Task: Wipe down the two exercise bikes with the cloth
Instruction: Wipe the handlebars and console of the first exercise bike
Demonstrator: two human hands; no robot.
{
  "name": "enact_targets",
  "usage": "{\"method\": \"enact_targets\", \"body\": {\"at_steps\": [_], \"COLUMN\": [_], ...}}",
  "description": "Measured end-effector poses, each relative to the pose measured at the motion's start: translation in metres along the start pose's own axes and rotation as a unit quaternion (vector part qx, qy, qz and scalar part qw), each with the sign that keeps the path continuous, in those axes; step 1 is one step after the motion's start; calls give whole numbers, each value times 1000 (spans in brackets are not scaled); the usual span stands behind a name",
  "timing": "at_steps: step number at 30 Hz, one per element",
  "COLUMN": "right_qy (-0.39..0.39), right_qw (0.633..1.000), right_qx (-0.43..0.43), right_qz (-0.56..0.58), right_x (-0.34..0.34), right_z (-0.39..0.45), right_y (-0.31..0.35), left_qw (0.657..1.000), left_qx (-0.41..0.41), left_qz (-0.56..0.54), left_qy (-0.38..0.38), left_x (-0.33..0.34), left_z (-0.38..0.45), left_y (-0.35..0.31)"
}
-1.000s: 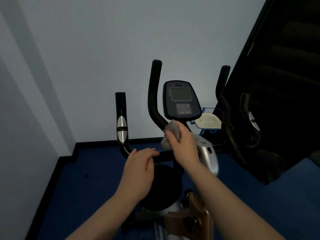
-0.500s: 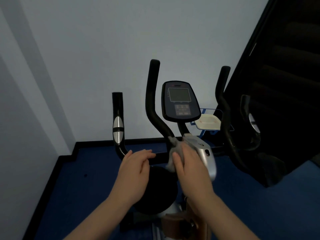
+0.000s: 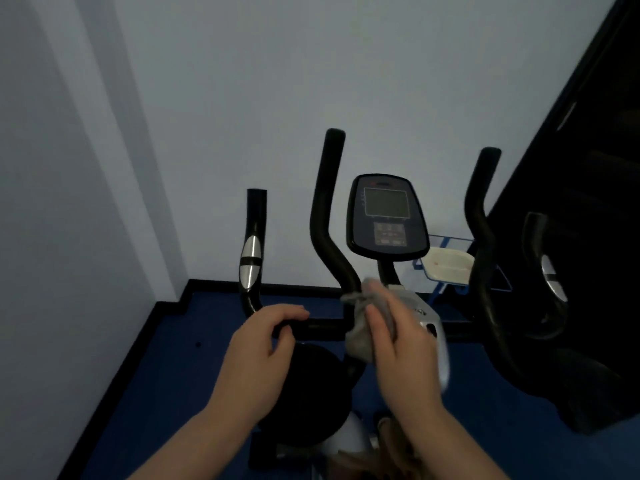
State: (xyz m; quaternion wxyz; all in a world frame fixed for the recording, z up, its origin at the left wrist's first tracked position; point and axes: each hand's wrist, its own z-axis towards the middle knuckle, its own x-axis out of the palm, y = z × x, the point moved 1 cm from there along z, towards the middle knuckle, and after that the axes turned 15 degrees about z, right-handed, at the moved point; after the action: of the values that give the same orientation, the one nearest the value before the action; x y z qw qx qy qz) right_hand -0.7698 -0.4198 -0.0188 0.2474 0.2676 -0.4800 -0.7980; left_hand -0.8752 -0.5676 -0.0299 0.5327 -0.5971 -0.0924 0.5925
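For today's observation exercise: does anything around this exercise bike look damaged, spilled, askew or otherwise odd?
Nothing stands out. The left hand holds the crossbar, the right hand presses the grey cloth against the silver column cover, and the console sits upright and looks intact.

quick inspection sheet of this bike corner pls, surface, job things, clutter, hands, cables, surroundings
surface: blue floor with a black skirting edge along the wall.
job's things: grey cloth bunched against the bike's silver stem cover, below the console; the handlebar crossbar runs behind it. Only one bike can be made out; dark equipment at the right is unclear.
clutter: white tray on a blue frame behind the bike.
grippers: left hand has its grip curled round the crossbar; right hand holds the cloth.
cables: nothing seen.
surroundings: pale wall ahead and to the left, dark staircase-like structure at right.
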Motion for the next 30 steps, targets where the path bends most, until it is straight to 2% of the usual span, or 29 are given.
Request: {"method": "enact_targets", "body": {"at_steps": [2,4,7,9,13,16,17,21,26,30], "right_qy": [39,152,345,385,401,415,421,399,387,344], "right_qw": [997,986,926,895,873,823,817,871,868,866], "right_qx": [-66,-64,-39,-52,-58,-58,-53,74,134,123], "right_qz": [23,18,-144,-219,-272,-383,-392,-277,-282,-343], "right_x": [7,22,46,49,47,69,80,90,72,114], "right_z": [18,36,53,57,57,59,59,66,46,31], "right_y": [12,21,17,12,15,13,13,13,20,32], "left_qw": [998,996,993,991,990,993,994,987,953,936], "left_qx": [-18,-19,-7,-16,-27,6,26,134,271,322], "left_qz": [-9,-15,-24,-31,-35,-27,-20,53,132,142], "left_qy": [-58,-89,-117,-129,-134,-111,-102,-75,-34,-6], "left_x": [-2,-7,-22,-31,-39,-42,-43,-50,-60,-55], "left_z": [-3,-4,3,11,34,54,62,106,155,180], "left_y": [1,2,9,20,42,43,41,44,57,62]}}
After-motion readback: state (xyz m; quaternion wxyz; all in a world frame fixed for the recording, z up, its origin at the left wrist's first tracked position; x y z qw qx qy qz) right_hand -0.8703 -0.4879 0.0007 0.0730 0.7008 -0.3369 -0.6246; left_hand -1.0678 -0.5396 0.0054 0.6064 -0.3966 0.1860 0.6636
